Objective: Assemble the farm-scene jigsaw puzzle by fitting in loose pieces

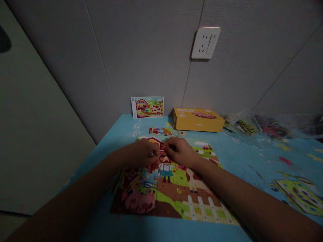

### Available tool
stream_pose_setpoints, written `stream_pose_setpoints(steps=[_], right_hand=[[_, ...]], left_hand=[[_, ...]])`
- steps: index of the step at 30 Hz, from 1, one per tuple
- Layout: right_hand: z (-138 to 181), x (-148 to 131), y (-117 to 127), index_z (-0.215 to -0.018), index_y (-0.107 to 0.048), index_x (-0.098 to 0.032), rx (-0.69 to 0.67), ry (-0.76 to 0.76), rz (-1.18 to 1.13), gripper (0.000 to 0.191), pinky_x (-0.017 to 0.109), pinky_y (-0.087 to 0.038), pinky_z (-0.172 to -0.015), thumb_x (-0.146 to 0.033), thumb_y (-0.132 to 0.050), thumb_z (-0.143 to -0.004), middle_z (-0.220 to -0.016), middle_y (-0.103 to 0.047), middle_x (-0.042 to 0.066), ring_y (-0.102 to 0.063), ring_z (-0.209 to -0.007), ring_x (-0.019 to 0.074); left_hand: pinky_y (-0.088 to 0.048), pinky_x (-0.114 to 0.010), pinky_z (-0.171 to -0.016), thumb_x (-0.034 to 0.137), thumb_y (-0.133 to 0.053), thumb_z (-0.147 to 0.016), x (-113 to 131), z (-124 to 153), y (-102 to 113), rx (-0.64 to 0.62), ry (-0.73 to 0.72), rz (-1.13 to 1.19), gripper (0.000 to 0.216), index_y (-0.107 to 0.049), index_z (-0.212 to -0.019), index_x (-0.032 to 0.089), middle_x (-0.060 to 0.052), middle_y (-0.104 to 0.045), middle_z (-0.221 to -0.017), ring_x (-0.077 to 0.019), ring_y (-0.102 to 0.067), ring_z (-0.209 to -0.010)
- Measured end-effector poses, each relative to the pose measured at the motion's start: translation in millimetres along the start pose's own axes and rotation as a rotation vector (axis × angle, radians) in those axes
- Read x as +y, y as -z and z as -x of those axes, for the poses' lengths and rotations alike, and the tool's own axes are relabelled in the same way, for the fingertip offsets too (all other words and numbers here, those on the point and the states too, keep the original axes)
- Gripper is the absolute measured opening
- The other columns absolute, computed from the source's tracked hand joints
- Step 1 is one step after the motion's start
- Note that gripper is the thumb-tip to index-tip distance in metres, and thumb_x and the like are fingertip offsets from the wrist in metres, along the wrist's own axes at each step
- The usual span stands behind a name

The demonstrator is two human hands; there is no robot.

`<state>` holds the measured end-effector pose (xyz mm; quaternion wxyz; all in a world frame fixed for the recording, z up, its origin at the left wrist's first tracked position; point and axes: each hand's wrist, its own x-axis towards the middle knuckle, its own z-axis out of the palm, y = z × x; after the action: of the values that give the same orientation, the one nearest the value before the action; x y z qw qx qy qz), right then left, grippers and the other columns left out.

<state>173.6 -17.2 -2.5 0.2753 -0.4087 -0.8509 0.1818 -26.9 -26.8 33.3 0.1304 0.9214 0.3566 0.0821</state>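
Note:
A farm-scene jigsaw puzzle [176, 188] lies largely joined on the blue table, with a farmer, a cow, a pig and a white fence. Above its barn part my left hand [144, 153] is closed, fingertips curled together; what they hold is hidden. Close beside it, my right hand [180, 153] pinches at the edge of a red-and-white puzzle piece [159, 142] of the barn roof. Several loose puzzle pieces [166, 131] lie just beyond the puzzle. Under my left forearm, more pieces [131, 178] overlap at the puzzle's left side, partly covered.
A picture card [148, 107] of the farm leans against the wall. Right of it stands a yellow box [198, 120]. Clear plastic bags [247, 126] of pieces lie at the back right. A yellow cartoon picture [299, 195] is at the right. A socket [206, 43] is on the wall.

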Motion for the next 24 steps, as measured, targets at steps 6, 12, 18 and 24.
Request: stream_pose_setpoints(steps=[6,12,18,24], right_hand=[[-0.4,0.0,1.2,-0.077,-0.066,-0.015,0.0,0.007,-0.001,0.017,0.023,-0.036,-0.064,-0.009,-0.051,-0.077,-0.074,-0.064,0.002,-0.052,-0.065,0.0121],[-0.1,0.8,0.5,-0.076,-0.066,-0.015,-0.002,0.008,-0.018,0.016,0.022,-0.035,-0.063,-0.009,-0.051,-0.077,-0.073,-0.063,0.002,-0.051,-0.064,0.0117],[-0.2,1.9,-0.3,-0.076,-0.065,-0.016,0.006,0.018,-0.015,0.016,0.023,-0.035,-0.063,-0.009,-0.05,-0.077,-0.073,-0.063,0.002,-0.05,-0.063,0.0117],[-0.1,2.0,-0.3,-0.079,-0.066,-0.015,0.006,0.011,-0.004,0.016,0.023,-0.037,-0.065,-0.01,-0.051,-0.076,-0.076,-0.064,0.003,-0.053,-0.068,0.0131]], left_hand=[[-0.03,-0.021,-0.051,0.024,-0.048,-0.084,-11.2,-5.2,-7.1,0.106,0.016,-0.029,0.021,-0.054,-0.065,0.015,0.003,-0.049,-0.056,-0.0082,-0.04,-0.051],[-0.043,-0.036,-0.085,0.027,-0.051,-0.083,-23.1,-4.8,-15.7,0.246,0.131,-0.243,0.023,-0.063,-0.098,0.014,-0.013,-0.058,-0.103,-0.0236,-0.054,-0.099],[-0.028,-0.059,-0.1,0.054,-0.037,-0.089,-38.1,0.2,-26.7,0.094,0.377,-0.274,0.061,-0.038,-0.141,0.023,-0.019,-0.03,-0.147,-0.0386,-0.027,-0.134],[-0.017,-0.065,-0.103,0.063,-0.033,-0.087,-52.3,-7.5,-23.9,0.049,0.48,-0.202,0.065,-0.027,-0.145,0.033,-0.013,-0.022,-0.153,-0.038,-0.018,-0.139]])
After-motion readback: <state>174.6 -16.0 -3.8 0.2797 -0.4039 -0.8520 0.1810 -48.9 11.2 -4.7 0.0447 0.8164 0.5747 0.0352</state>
